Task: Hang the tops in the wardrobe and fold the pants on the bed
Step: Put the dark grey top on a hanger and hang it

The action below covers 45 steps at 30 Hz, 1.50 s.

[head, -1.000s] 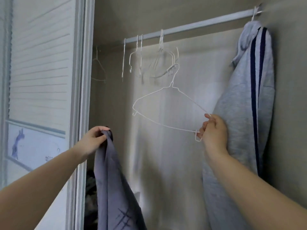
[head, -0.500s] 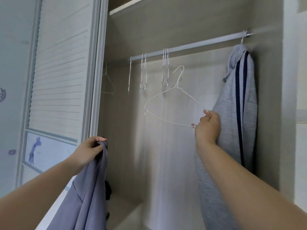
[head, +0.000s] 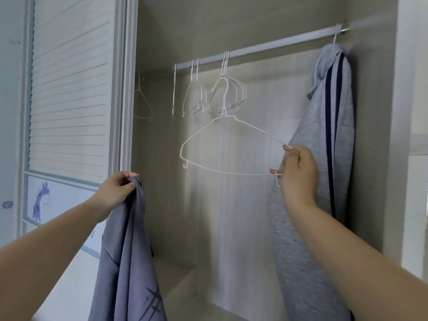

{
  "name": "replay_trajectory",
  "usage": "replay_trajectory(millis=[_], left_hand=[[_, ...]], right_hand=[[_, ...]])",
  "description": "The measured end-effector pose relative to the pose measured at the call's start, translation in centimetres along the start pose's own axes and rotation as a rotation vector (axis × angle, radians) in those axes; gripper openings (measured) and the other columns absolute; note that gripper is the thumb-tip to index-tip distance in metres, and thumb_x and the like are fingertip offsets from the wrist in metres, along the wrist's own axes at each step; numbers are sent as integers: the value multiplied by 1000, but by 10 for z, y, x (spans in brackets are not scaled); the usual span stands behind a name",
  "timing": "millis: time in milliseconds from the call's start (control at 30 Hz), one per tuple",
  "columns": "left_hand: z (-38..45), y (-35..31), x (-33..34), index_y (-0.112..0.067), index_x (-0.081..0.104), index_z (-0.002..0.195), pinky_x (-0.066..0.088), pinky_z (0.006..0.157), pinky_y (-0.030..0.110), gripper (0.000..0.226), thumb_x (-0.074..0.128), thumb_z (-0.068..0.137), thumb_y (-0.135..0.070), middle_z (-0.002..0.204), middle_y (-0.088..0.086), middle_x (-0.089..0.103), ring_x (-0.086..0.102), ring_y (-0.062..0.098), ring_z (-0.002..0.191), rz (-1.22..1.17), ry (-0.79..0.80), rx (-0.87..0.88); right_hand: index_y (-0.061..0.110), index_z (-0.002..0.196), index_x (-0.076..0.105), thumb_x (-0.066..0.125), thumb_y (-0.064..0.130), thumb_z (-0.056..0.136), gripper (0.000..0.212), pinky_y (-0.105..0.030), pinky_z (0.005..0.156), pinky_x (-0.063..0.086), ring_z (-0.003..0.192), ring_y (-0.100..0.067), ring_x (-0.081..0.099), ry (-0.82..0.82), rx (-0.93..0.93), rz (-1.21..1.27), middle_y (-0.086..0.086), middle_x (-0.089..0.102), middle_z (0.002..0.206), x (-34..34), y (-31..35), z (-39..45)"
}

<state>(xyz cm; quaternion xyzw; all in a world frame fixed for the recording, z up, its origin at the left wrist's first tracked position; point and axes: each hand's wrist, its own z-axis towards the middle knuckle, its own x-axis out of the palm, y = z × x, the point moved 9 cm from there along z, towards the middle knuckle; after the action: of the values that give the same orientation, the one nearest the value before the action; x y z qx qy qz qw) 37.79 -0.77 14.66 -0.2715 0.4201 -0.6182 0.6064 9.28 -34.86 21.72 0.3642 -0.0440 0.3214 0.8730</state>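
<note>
Purple-grey top [head: 126, 262] hangs from the person's left hand [head: 115, 191], whose fingers and thumb bunch the cloth at its upper edge; the garment drops straight down past the bottom of the head view, in front of the wardrobe's left edge. Dark crossed lines are printed low on the fabric.

To the right, the right hand [head: 297, 174] pinches the right end of a white wire hanger [head: 222, 144], fingers curled round the thin wire where the shoulder and bottom bar meet. The hanger is held up in the open wardrobe, below the rail [head: 266, 46], its hook rising in front of a cluster of empty hangers [head: 222, 93] that hang from the rail.

At the rail's far right a grey hooded sweatshirt [head: 324, 140] with dark blue stripes already hangs, just behind the right hand.

A white louvred door [head: 69, 89] stands at the left, with a blue cartoon giraffe on the panel beneath it.
</note>
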Motion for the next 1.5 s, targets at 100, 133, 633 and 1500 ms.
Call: replay_trajectory(millis=[100, 133, 633, 1500], left_hand=[[1, 2, 5, -13, 53, 125, 42, 105, 48, 32, 51, 94, -6, 119, 16, 62, 59, 31, 109, -19, -11, -19], [0, 2, 6, -13, 51, 129, 42, 104, 48, 36, 52, 94, -7, 119, 15, 62, 59, 30, 109, -26, -17, -22], [-28, -42, 29, -27, 65, 104, 45, 86, 17, 26, 50, 97, -7, 104, -4, 67, 61, 3, 94, -7, 137, 181], [-50, -95, 46, -26, 69, 99, 44, 75, 9, 17, 53, 98, -22, 82, -15, 65, 56, -4, 77, -114, 87, 334]], right_hand=[[29, 84, 58, 37, 9, 98, 33, -21, 57, 56, 55, -6, 46, 66, -3, 29, 4, 39, 67, 0, 3, -9], [28, 85, 59, 37, 8, 98, 32, -24, 57, 57, 49, -1, 48, 90, 2, 37, 5, 39, 67, 1, 3, -13], [22, 79, 65, 53, 23, 97, 22, -19, 43, 49, 43, -2, 39, 189, 109, 140, 15, 40, 47, 10, -29, -21], [36, 96, 50, 60, 21, 92, 18, -24, 65, 57, 65, -4, 68, 1222, 558, 16, 7, 61, 86, 143, -85, -244]])
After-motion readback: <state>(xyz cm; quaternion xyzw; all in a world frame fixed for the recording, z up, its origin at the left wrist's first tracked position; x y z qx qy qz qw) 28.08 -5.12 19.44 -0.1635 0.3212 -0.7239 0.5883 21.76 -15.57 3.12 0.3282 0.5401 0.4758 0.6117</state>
